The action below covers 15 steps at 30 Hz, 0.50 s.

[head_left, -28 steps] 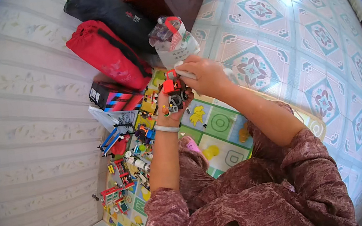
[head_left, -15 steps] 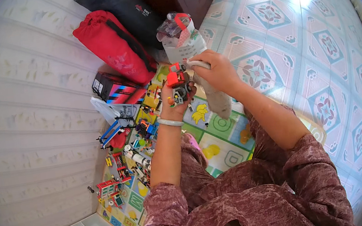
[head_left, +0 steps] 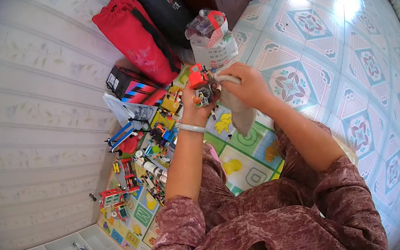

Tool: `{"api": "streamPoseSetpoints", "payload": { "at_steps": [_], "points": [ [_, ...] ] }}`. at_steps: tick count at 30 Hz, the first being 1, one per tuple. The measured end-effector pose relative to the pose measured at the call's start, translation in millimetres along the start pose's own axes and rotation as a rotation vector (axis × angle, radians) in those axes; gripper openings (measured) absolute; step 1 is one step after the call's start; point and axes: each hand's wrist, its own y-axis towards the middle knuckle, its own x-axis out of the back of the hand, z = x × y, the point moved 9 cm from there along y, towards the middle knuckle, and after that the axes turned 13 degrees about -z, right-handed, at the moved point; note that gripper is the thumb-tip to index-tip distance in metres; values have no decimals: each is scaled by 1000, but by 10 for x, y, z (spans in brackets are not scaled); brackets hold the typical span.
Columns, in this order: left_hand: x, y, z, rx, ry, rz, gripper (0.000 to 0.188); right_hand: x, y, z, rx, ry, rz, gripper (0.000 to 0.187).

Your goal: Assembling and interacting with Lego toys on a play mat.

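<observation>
My left hand (head_left: 191, 104) is wrapped round a small red and grey building-brick toy vehicle (head_left: 198, 79), held up above the play mat. Closed on a greyish-white cloth (head_left: 238, 114), my right hand (head_left: 252, 86) keeps a bunched end of it against the vehicle's right side. The rest of the cloth hangs down below that hand. My fingers hide part of the vehicle's lower half. A white bangle sits on my left wrist.
Several brick models, including a blue vehicle (head_left: 162, 134) and a red and white building (head_left: 112, 197), crowd the patterned mat (head_left: 238, 158) at left. Behind stand a red bag (head_left: 138, 41), a white carrier bag (head_left: 215, 53) and a dark box (head_left: 129, 84). A white shelf (head_left: 63, 249) is lower left.
The view has shifted, so most surroundings sit farther right. The toy vehicle has tilted slightly in my left hand. My right hand still holds the cloth against it.
</observation>
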Motion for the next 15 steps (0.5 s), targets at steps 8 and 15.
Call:
{"api": "streamPoseSetpoints", "payload": {
  "at_steps": [8, 15],
  "points": [
    [-16, 107, 88, -11, 123, 131, 33, -151, -101, 95, 39, -132, 10, 25],
    [-97, -32, -99, -134, 15, 48, 25, -222, -202, 189, 124, -55, 135, 23]
  ]
}}
